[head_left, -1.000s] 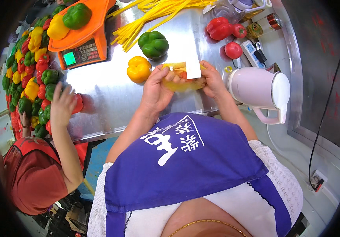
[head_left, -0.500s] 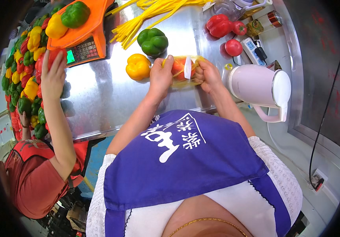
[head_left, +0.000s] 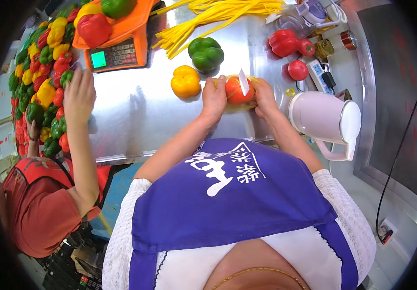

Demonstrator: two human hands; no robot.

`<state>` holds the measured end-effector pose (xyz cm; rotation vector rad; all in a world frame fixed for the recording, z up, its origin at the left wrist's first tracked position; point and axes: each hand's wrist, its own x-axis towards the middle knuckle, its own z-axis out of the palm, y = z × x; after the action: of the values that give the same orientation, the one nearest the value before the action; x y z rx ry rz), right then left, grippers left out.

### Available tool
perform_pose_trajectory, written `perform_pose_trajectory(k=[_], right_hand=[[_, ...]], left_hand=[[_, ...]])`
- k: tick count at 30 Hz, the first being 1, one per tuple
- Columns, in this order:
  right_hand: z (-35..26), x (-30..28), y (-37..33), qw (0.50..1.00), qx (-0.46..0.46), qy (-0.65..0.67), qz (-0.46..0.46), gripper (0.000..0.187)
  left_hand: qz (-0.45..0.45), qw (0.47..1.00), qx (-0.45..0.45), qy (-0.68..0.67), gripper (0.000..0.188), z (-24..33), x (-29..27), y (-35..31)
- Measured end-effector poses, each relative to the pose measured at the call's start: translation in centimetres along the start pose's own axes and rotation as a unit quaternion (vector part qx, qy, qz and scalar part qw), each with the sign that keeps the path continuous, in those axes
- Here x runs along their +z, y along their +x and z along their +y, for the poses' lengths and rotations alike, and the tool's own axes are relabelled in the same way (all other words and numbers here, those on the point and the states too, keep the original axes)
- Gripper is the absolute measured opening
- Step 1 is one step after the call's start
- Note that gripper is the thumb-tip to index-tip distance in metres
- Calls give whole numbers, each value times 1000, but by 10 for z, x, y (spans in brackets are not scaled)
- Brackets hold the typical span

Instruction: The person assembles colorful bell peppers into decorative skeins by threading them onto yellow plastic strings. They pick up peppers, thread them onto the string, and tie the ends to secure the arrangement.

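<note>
Between my two hands, above the metal table, is a round red-orange vegetable [head_left: 237, 93] wrapped in see-through yellow netting, with a white tag [head_left: 244, 82] sticking up from it. My left hand [head_left: 215, 99] grips the netting on its left side, and my right hand [head_left: 265, 98] grips it on the right. The wrapping blurs whether the vegetable is a bell pepper or a tomato. Just left of my left hand sits a yellow bell pepper [head_left: 186, 81]. A green bell pepper [head_left: 206, 54] lies beyond it. Long yellow net strips [head_left: 203, 26] are heaped at the far side.
An orange scale [head_left: 143, 36] at far left carries bell peppers, including a red pepper [head_left: 94, 30]. Beside a pepper pile [head_left: 44, 82], a co-worker's hand [head_left: 79, 94] is raised. To the right stand a pale pink kettle [head_left: 317, 116], a power strip [head_left: 319, 77] and red vegetables [head_left: 283, 43].
A red pepper now rests on the scale, and the co-worker's hand has come away from it. My view has shifted slightly. The tag in my hands tilts more upright.
</note>
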<state>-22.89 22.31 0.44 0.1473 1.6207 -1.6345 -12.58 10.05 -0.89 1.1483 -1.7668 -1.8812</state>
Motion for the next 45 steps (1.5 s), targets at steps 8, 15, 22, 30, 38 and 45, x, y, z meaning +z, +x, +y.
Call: perform_pose_trajectory(k=[8, 15, 22, 30, 38, 45], right_hand=[[-43, 72, -62, 983, -6, 108, -151, 17], [-34, 136, -26, 966, -3, 147, -212, 13], [-11, 131, -14, 971, 34, 139, -191, 10], [7, 136, 0, 991, 72, 67, -88, 13], [40, 135, 26, 997, -19, -54, -53, 21], [14, 112, -22, 978, -37, -197, -63, 35]], left_hand=[[-29, 994, -38, -99, 28, 115, -88, -44], [-38, 993, -55, -102, 22, 121, -137, 17], [-46, 970, -111, -211, 24, 60, -143, 47], [-41, 967, -163, -193, 17, 46, -142, 52], [7, 998, 24, -56, 13, 12, -137, 62], [12, 989, -54, -134, 21, 23, -116, 3]])
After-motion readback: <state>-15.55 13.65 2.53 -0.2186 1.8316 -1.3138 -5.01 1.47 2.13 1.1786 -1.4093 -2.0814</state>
